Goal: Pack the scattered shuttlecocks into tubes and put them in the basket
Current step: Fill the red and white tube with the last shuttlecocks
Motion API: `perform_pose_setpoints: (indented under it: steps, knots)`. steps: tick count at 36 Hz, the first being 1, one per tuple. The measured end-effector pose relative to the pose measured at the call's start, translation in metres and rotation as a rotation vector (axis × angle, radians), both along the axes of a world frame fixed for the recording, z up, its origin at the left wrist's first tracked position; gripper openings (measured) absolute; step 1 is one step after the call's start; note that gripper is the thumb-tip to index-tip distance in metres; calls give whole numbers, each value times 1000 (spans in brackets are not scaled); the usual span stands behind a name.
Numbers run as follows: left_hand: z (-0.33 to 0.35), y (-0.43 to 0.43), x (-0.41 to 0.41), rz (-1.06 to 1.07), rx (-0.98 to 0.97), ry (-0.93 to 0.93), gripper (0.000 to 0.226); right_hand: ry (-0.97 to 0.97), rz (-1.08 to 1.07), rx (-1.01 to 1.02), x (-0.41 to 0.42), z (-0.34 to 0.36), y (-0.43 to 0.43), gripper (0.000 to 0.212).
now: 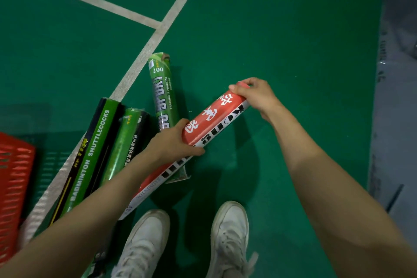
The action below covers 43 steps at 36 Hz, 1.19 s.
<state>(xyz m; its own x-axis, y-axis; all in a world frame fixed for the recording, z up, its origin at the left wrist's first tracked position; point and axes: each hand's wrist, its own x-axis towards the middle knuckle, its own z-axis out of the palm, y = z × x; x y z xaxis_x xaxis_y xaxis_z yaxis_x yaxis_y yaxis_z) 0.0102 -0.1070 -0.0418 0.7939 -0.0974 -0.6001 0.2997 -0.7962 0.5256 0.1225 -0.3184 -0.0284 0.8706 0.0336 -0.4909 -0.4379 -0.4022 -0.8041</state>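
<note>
A red and white shuttlecock tube [214,117] is held slanting above the green floor. My left hand [173,142] grips it around the middle. My right hand [255,95] grips its far end, fingers curled over the red cap [242,84]. On the floor lie three more tubes: a black and green one [90,156], a shiny green one [126,142] beside it, and a green one marked 007 [161,88] with a torn open end. A red slotted basket [13,187] stands at the left edge. No loose shuttlecocks are visible.
White court lines [140,56] cross the green floor [293,40]. My two white shoes [230,232] are at the bottom centre. A grey strip of floor [397,119] runs along the right edge.
</note>
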Motion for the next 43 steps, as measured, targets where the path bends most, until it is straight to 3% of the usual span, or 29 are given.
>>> perform_pose_setpoints:
  steps: [6, 12, 18, 23, 28, 33, 35, 38, 43]
  knots:
    - [1, -2, -9, 3, 27, 8, 80, -15, -107, -10, -9, -17, 3, 39]
    - [-4, 16, -21, 41, 15, 29, 86, 48, 11, 63, -9, -16, 13, 41]
    - [-4, 41, -36, 176, 70, -30, 88, -103, 22, -35, -14, -25, 60, 25]
    - [-4, 62, -39, 274, 154, -24, 92, -132, -11, 3, -27, -42, 97, 26]
    - [-17, 81, -46, 423, 142, -58, 95, -39, 8, -15, -50, -51, 133, 70]
    - [-32, 96, -45, 622, 45, -138, 105, 40, 427, -263, -80, -71, 160, 94]
    - [-35, 96, -44, 675, -39, -185, 111, 69, 504, -338, -88, -77, 165, 104]
    - [-37, 92, -45, 710, -103, -267, 117, 120, 462, -332, -93, -83, 166, 109]
    - [-38, 85, -64, 507, 73, -268, 136, 52, 363, -267, -102, -85, 158, 99]
